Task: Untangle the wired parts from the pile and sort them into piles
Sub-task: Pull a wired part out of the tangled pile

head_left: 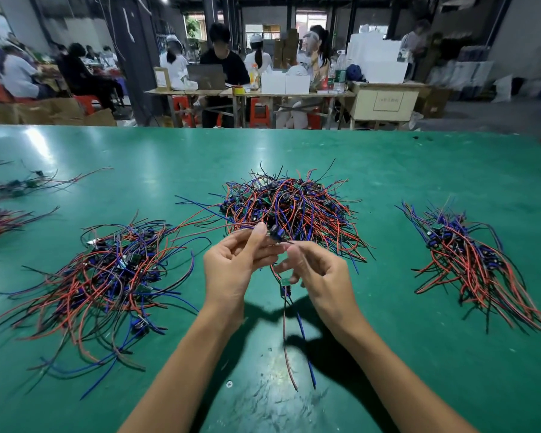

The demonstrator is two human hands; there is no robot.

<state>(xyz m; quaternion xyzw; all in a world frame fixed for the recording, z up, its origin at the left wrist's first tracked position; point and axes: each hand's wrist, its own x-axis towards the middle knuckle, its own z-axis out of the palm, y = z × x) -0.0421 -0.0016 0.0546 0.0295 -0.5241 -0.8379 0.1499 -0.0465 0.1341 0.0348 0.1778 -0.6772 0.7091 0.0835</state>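
Note:
A tangled pile (289, 210) of small circuit boards with red, blue and black wires lies at the middle of the green table (388, 170). Just in front of it, my left hand (231, 270) pinches a wired part (275, 234) with a dark round component between thumb and fingers. My right hand (317, 275) is close beside it, pinching a small green board (285, 284) whose red and blue wires hang down to the table. A loose sorted pile (107, 276) lies to the left and a neater one (469, 260) to the right.
More wire bundles (3, 201) lie at the far left edge. A small screw (229, 384) sits on the table near my left forearm. Beyond the table's far edge, several people sit at workbenches with boxes and red stools.

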